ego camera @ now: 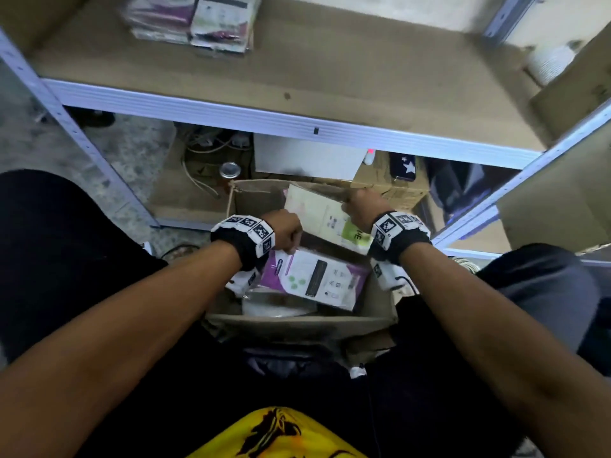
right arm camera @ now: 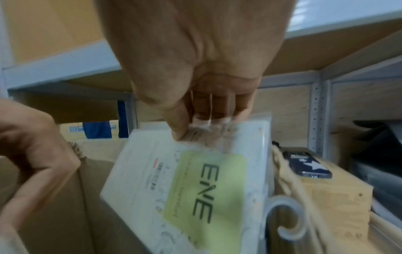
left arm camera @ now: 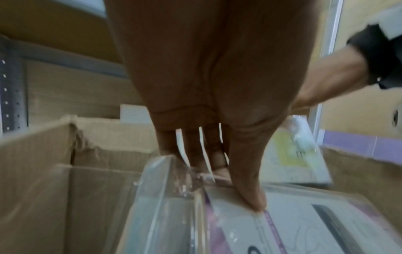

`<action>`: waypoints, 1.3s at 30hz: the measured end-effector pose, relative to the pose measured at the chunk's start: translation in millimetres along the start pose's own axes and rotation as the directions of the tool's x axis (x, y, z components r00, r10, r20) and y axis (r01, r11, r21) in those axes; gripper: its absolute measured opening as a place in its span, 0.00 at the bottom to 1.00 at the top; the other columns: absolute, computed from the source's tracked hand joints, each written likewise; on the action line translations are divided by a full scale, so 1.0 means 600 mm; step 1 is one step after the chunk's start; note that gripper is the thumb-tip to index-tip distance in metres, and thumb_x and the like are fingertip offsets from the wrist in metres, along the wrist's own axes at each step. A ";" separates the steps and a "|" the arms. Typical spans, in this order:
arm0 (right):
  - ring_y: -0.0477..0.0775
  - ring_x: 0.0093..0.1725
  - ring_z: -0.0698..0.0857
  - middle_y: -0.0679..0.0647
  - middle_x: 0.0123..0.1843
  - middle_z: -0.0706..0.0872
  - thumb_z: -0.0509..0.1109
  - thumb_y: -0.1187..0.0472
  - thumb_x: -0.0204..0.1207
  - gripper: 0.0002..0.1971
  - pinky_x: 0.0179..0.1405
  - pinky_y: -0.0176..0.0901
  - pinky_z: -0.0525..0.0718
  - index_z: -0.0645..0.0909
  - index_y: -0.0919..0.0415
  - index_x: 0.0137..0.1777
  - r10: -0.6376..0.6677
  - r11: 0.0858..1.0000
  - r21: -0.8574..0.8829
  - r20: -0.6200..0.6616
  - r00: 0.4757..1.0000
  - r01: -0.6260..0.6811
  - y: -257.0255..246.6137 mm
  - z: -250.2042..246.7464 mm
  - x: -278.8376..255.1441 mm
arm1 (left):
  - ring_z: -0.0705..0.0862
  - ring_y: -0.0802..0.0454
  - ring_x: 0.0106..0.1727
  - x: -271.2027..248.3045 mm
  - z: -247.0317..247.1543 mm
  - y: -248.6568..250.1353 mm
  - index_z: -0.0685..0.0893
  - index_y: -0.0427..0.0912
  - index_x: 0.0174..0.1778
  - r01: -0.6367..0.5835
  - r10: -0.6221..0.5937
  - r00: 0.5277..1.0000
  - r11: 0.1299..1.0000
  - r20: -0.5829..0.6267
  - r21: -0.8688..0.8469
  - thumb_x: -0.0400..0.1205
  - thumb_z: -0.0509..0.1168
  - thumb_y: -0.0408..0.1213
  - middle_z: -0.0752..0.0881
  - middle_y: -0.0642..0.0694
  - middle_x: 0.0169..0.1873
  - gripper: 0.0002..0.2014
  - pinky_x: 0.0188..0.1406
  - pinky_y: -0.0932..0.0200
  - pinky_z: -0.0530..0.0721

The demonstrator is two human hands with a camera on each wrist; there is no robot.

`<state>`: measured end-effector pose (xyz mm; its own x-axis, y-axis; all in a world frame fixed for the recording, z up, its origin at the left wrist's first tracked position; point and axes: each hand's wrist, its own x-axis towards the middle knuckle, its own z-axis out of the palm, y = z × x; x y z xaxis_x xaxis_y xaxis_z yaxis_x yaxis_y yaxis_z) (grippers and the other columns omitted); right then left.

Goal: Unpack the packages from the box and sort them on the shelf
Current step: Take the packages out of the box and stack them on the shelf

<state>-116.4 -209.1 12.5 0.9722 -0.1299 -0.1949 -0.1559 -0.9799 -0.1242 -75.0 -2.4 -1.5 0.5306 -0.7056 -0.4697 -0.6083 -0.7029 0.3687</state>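
An open cardboard box (ego camera: 297, 320) stands on the floor between my knees. My left hand (ego camera: 289, 233) pinches the upper corner of a white and purple package (ego camera: 314, 279) lying in the box; its thumb (left arm camera: 250, 194) presses on the clear wrapper (left arm camera: 174, 197). My right hand (ego camera: 362, 206) grips the edge of a cream package with a green label (ego camera: 325, 216), held tilted over the box's far right. The thumb (right arm camera: 176, 123) and fingers pinch that package (right arm camera: 195, 180) at its top. Two stacks of similar packages (ego camera: 191, 19) lie at the shelf's back left.
The wooden shelf board (ego camera: 330, 77) with a white metal front rail (ego camera: 264, 119) spans above the box. Under it lie cables (ego camera: 205, 143), a can (ego camera: 230, 169), a white sheet (ego camera: 307, 157) and a small carton with a starred phone (ego camera: 403, 166). Cardboard boxes (ego camera: 572, 94) stand at right.
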 end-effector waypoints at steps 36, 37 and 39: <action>0.60 0.51 0.83 0.67 0.53 0.85 0.65 0.62 0.85 0.14 0.64 0.67 0.81 0.82 0.74 0.62 0.352 0.399 0.916 -0.192 0.916 0.038 -0.001 -0.352 -0.040 | 0.70 0.55 0.19 -0.167 -0.373 -0.066 0.82 0.43 0.35 -0.425 -0.341 0.709 0.492 -0.617 -0.760 0.85 0.60 0.26 0.77 0.46 0.25 0.14 0.17 0.70 0.64; 0.61 0.52 0.83 0.67 0.52 0.85 0.65 0.62 0.85 0.15 0.63 0.69 0.81 0.81 0.74 0.64 0.362 0.346 0.938 -0.168 0.917 0.035 -0.006 -0.353 -0.031 | 0.72 0.57 0.17 -0.162 -0.376 -0.072 0.83 0.42 0.32 -0.436 -0.363 0.702 0.460 -0.612 -0.773 0.85 0.60 0.25 0.79 0.48 0.22 0.16 0.16 0.72 0.65; 0.64 0.53 0.84 0.69 0.54 0.85 0.64 0.64 0.85 0.16 0.64 0.71 0.80 0.80 0.76 0.66 0.373 0.258 0.965 -0.137 0.918 0.039 -0.018 -0.358 -0.003 | 0.77 0.54 0.22 -0.146 -0.389 -0.089 0.87 0.40 0.40 -0.448 -0.407 0.699 0.391 -0.588 -0.804 0.85 0.60 0.25 0.84 0.45 0.29 0.13 0.21 0.69 0.70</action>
<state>-79.0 -230.7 223.1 0.8581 -0.5052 -0.0924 -0.1715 -0.1123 -0.9788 48.7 75.9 207.1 0.9655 -0.2604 -0.0071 -0.0009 -0.0306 0.9995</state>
